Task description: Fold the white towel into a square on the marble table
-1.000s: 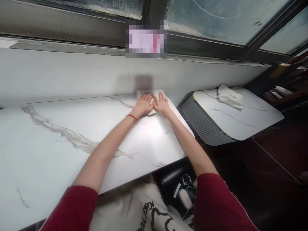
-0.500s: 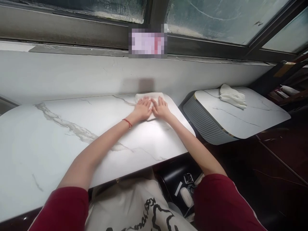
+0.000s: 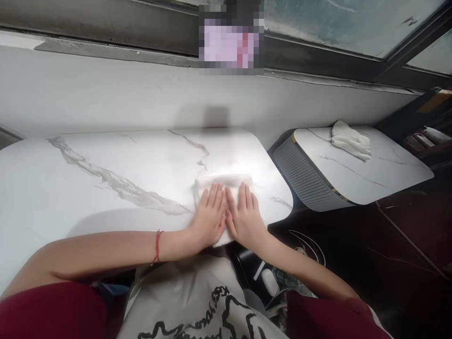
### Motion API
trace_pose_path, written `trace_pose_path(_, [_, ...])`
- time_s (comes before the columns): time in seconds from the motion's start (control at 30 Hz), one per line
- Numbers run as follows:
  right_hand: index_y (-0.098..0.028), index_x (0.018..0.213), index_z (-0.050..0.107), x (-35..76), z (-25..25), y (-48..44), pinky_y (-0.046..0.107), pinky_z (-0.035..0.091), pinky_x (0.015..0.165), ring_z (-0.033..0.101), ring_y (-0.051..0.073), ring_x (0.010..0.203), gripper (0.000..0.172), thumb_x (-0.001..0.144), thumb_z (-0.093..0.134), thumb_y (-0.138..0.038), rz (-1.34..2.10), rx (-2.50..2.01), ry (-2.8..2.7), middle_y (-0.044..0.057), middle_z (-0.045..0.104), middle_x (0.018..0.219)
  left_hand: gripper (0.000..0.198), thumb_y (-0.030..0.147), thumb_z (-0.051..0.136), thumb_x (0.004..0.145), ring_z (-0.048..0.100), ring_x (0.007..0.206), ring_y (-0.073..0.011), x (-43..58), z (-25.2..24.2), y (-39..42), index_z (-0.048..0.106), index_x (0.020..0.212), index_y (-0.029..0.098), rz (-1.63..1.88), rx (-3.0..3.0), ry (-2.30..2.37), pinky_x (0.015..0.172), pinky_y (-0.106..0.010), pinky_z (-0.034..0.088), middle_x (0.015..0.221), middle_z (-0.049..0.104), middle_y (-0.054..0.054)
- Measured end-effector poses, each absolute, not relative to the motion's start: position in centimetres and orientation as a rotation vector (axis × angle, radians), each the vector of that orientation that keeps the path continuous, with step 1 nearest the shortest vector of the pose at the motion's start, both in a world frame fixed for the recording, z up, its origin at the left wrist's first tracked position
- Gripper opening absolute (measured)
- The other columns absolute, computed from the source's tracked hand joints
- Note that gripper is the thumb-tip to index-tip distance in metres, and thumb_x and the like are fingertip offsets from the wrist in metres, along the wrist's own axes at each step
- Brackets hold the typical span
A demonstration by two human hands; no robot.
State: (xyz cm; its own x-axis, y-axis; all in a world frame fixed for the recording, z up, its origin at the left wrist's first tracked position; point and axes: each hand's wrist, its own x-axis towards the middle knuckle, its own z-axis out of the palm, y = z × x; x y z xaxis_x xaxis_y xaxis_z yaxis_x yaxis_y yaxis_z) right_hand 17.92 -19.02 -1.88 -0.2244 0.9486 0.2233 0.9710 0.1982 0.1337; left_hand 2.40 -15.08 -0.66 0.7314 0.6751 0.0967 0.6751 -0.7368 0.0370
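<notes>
A folded white cloth lies on the marble-patterned white tabletop, near its front edge. Flat on the left part of the cloth rests my left hand, fingers stretched forward and a red string bracelet at the wrist. My right hand presses on the right part, its fingers also straight and slightly spread. Both thumbs point inward and nearly meet over the cloth. Neither hand is wrapped around it, and the palms hide much of its middle.
To the right stands a smaller marble-topped cabinet with a crumpled white cloth on it. A white wall and window frame rise behind. Below the table edge are a white rounded object and cables.
Both hands have drawn the cloth toward me, from the table's back edge to its front edge. My elbows have bent outward, and the view has tipped slightly down.
</notes>
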Motion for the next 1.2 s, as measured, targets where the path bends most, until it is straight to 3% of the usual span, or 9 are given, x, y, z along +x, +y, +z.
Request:
trace_pose_path(0.17, [-0.002, 0.161, 0.029, 16.2, -1.3, -16.2, 0.063, 0.035, 0.110, 0.035, 0.051, 0.145, 0.066, 0.101, 0.036, -0.029, -0.357, -1.977, -2.392, 0.034, 0.036, 0.158, 0.068, 0.026, 0.033, 0.098, 0.022, 0.155, -0.0439, 1.7, 0.0, -12.8, 0.031, 0.156, -0.011, -0.068, -2.887, -1.150, 0.126, -0.057, 0.025, 0.165, 0.026, -0.030])
trace_pose_path(0.53, [-0.002, 0.159, 0.033, 13.2, -1.2, -6.7, 0.062, 0.031, 0.107, 0.033, 0.050, 0.143, 0.065, 0.101, 0.031, -0.032, -0.282, -1.928, -2.368, 0.035, 0.036, 0.156, 0.065, 0.030, 0.039, 0.098, 0.031, 0.154, -0.0352, -2.6, -0.9, -3.2, 0.041, 0.155, 0.000, -0.336, -2.879, -1.193, 0.126, -0.050, 0.027, 0.163, 0.036, -0.022])
trace_pose_path(0.9, [-0.004, 0.160, 0.032, 10.5, -2.1, 1.4, 0.061, 0.028, 0.108, 0.028, 0.049, 0.146, 0.066, 0.101, 0.031, -0.033, -0.218, -1.794, -2.417, 0.034, 0.032, 0.159, 0.066, 0.035, 0.035, 0.101, 0.027, 0.156, -0.0326, -5.8, -1.4, 2.6, 0.037, 0.157, 0.000, -0.354, -2.790, -1.405, 0.127, -0.048, 0.020, 0.166, 0.031, -0.022])
trace_pose_path(1.2, [-0.005, 0.159, 0.034, 8.0, -3.1, 5.9, 0.061, 0.026, 0.107, 0.034, 0.047, 0.138, 0.066, 0.100, 0.029, -0.035, -0.218, -1.748, -2.333, 0.032, 0.034, 0.157, 0.063, 0.038, 0.038, 0.101, 0.025, 0.157, -0.0286, -9.0, -1.3, 7.2, 0.038, 0.157, 0.010, -0.417, -2.882, -1.425, 0.128, -0.049, 0.020, 0.168, 0.031, -0.016])
